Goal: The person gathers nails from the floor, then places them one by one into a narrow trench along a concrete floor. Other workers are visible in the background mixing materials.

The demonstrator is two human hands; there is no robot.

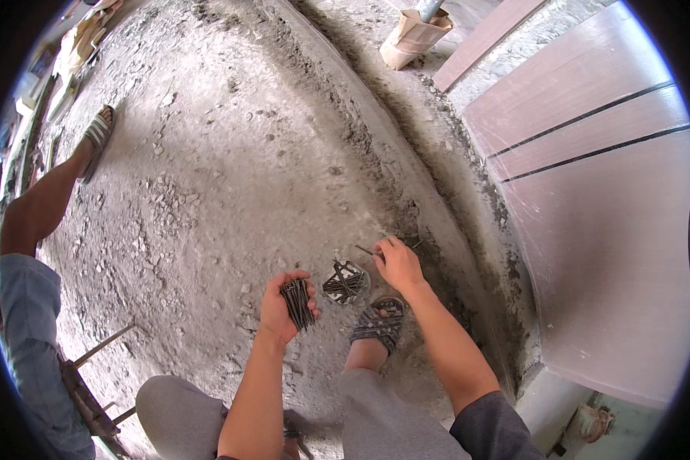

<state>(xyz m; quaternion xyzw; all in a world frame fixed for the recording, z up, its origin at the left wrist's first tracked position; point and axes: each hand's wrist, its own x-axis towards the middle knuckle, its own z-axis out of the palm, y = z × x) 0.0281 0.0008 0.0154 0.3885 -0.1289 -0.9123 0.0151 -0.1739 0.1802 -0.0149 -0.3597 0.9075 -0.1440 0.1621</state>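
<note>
A bundle of long dark nails (297,304) lies across the palm of my left hand (280,300), with the fingers curled round it. Just right of it on the dusty ground is a small clear container (332,277) with more dark nails (345,283) lying crosswise inside. My right hand (396,263) is beyond the container's right side, low over the ground. Its fingers are pinched on a thin dark nail (365,250), whose end sticks out to the left. My sandalled foot (377,325) stands right beside the container.
Another person's leg (34,207) and striped sandal (98,138) are at the left. A raised concrete edge (406,138) curves along the right, beside large pinkish panels (590,222). A torn paper bag (414,38) stands at the back. Metal rods (103,345) lie lower left.
</note>
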